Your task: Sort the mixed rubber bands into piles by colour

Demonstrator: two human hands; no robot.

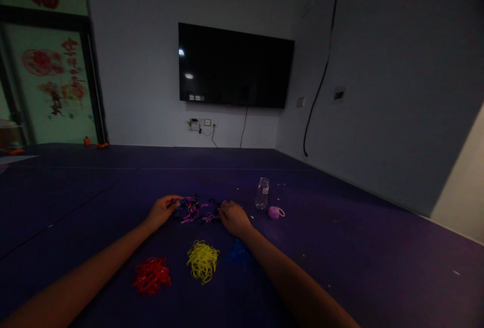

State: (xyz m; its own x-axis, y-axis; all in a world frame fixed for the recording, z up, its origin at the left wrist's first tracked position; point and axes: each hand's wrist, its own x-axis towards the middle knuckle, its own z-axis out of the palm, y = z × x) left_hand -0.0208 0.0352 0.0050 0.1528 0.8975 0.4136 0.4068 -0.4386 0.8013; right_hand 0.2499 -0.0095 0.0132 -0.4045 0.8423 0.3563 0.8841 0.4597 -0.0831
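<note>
Mixed pile of pink and dark bands (192, 210) lies on the purple surface (113, 192), between my two hands, beyond the yellow bands (202, 261); red bands (152, 275) sit nearer and to the left, blue bands (238, 253) beside my right forearm (270, 257). Left hand (161, 213) is at the pile's left edge, fingers partly curled, thumb side toward the bands; whether a band is pinched there I cannot tell. Right hand (234, 218) is palm down at the right edge, fingers bent inward, tips hidden; opening and hold cannot be told. Handling, my estimate: each band very light, soft and stretchy, not fragile under a mild pull; likely to cling and tangle, so a broad grab would bring neighbours along. Best hold, I judge: fingertip pinch on a loose loop at the pile's rim, lifted slowly and shaken free; the middle looks too knotted to take cleanly. Transparent bottle (261, 195) stands upright beyond the right hand; pink cap (274, 212) with its ring lies just beside it.
</note>
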